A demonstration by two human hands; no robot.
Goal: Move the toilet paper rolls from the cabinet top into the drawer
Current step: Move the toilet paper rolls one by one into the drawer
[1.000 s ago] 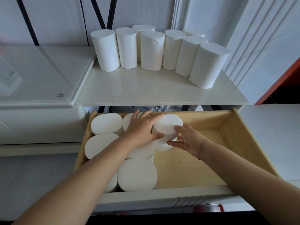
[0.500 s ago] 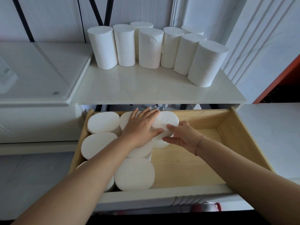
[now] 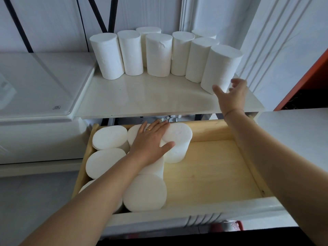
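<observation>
While the left hand (image 3: 152, 141) lies flat, the right hand (image 3: 230, 97), fingers spread, flanks the upright roll (image 3: 221, 66) just beyond.

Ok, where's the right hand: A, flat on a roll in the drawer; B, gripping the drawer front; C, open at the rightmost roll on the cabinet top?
C: the right hand is spread open at the rightmost roll on the cabinet top; the left hand is the one in the drawer.
</observation>
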